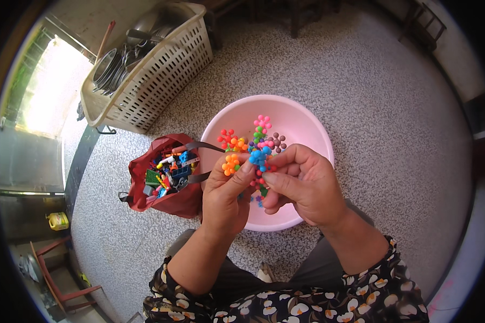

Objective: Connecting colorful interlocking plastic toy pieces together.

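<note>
Both hands meet over a pink plastic basin (pixel 302 121) on the speckled floor. My left hand (pixel 227 196) and my right hand (pixel 299 185) together grip a cluster of knobbly snap-together toy pieces (pixel 253 146) in red, orange, blue, green, pink and maroon. The left thumb presses beside an orange piece (pixel 231 164). Fingertips of the right hand pinch the blue piece (pixel 260 156) in the cluster's middle. A few loose pieces lie in the basin under my hands, mostly hidden.
A red drawstring bag (pixel 167 180) full of small coloured building bricks sits open left of the basin. A cream slatted basket (pixel 156 75) holding metal dishes stands at the back left. Chair legs show at the top, a red wooden chair (pixel 59 277) at lower left.
</note>
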A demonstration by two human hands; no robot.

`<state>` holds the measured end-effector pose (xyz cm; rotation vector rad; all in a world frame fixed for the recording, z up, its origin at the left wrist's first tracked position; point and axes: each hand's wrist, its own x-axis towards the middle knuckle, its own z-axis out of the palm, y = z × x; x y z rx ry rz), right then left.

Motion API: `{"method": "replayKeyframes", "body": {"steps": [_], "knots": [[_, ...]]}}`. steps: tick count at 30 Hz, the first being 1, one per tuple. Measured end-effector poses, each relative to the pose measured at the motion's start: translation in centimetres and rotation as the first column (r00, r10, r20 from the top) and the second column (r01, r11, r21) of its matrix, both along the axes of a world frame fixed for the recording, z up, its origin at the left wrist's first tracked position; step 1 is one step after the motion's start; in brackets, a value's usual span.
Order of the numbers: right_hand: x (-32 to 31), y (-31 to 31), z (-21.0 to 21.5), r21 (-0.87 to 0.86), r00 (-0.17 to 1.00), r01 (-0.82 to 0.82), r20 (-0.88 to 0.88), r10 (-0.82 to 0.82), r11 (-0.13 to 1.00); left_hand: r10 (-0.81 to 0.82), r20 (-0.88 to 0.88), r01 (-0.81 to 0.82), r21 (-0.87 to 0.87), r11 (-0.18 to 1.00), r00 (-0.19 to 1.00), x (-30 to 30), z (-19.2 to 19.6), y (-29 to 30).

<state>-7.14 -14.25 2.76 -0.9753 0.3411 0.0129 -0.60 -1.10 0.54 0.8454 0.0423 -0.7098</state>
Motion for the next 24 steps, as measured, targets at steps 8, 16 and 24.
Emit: {"method": "replayKeyframes", "body": {"steps": [8,16,24], "knots": [[0.2,0.1,0.0,0.016,1.000,0.001,-0.014,-0.001,1.000,0.008,0.000,-0.008,-0.014,1.000,1.000,0.1,-0.1,0.1],[0.3,0.0,0.1,0.072,1.000,-0.019,-0.016,0.020,0.997,0.011,0.035,-0.009,-0.039,0.999,0.999,0.1,-0.2,-0.1],[0.6,0.2,0.3,0.010,0.999,-0.045,-0.023,0.046,0.999,0.007,0.093,-0.001,-0.058,0.998,0.996,0.3,-1.0,0.3]]}}
